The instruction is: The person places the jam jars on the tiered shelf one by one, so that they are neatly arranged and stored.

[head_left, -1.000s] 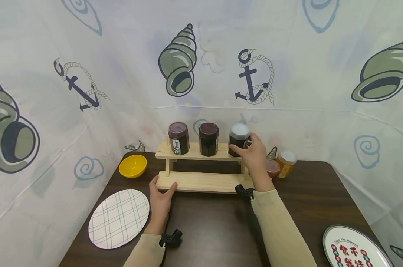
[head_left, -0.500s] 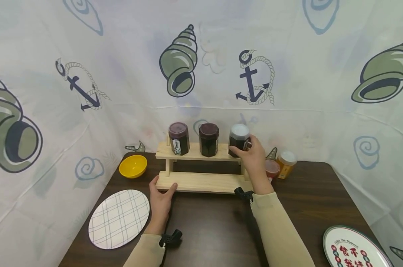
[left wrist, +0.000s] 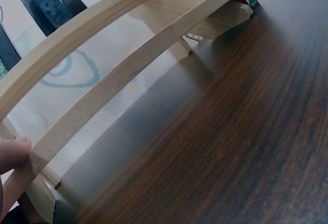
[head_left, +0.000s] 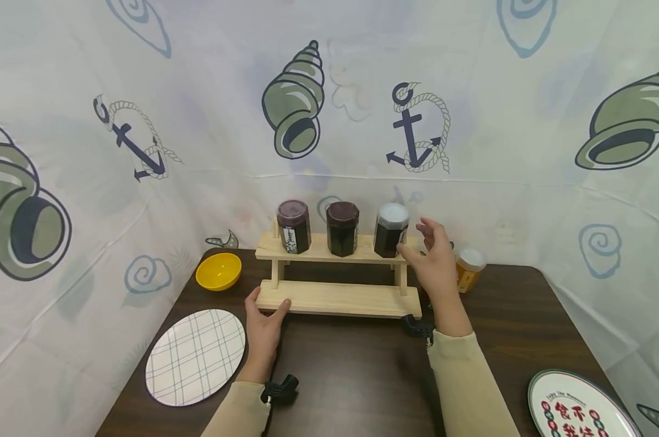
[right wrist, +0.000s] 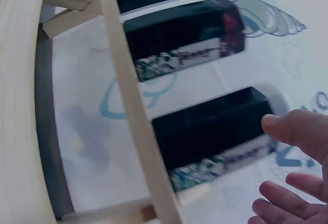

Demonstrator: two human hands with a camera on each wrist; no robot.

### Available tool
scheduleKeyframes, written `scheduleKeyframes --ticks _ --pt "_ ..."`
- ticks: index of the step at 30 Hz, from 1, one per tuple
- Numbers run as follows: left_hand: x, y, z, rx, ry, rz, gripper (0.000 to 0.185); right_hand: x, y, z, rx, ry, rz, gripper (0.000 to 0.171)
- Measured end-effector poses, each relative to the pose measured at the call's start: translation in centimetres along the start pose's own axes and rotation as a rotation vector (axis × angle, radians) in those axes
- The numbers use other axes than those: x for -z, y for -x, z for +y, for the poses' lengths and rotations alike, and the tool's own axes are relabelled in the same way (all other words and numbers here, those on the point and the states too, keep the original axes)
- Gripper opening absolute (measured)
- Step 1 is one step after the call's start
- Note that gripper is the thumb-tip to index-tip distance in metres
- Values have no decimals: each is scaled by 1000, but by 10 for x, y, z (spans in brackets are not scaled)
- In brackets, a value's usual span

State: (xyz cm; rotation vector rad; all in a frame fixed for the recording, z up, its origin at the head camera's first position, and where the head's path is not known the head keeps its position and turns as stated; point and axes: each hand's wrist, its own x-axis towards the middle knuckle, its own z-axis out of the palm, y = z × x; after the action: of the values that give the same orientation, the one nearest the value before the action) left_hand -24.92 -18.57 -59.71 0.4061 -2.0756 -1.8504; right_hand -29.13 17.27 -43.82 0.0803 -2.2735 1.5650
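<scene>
Head view: three dark jars (head_left: 342,233), apparently placed, stand atop the wooden rack (head_left: 337,298); left hand (head_left: 264,331) grips it; right hand (head_left: 435,261), spread, holds nothing; amber jar (head_left: 467,277) stands off-rack, perhaps pending.

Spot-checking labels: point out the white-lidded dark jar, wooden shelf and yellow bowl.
White-lidded dark jar (head_left: 389,238): head view, on its dark body.
Wooden shelf (head_left: 337,298): head view, on its lower board.
Yellow bowl (head_left: 218,272): head view, on its inner surface.
</scene>
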Motion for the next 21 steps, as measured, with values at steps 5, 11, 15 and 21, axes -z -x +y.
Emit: scheduleKeyframes --ticks 5,11,15,21 --pt "0 2 4 -5 10 -4 94 23 11 -7 9 -2 71 80" --pt "0 2 3 -4 12 -7 94 50 28 -5 -5 49 127 80" --pt "0 2 2 0 4 -13 95 68 40 2 -71 100 154 82" --pt "1 1 3 1 -5 -20 97 86 47 8 -136 126 141 89"
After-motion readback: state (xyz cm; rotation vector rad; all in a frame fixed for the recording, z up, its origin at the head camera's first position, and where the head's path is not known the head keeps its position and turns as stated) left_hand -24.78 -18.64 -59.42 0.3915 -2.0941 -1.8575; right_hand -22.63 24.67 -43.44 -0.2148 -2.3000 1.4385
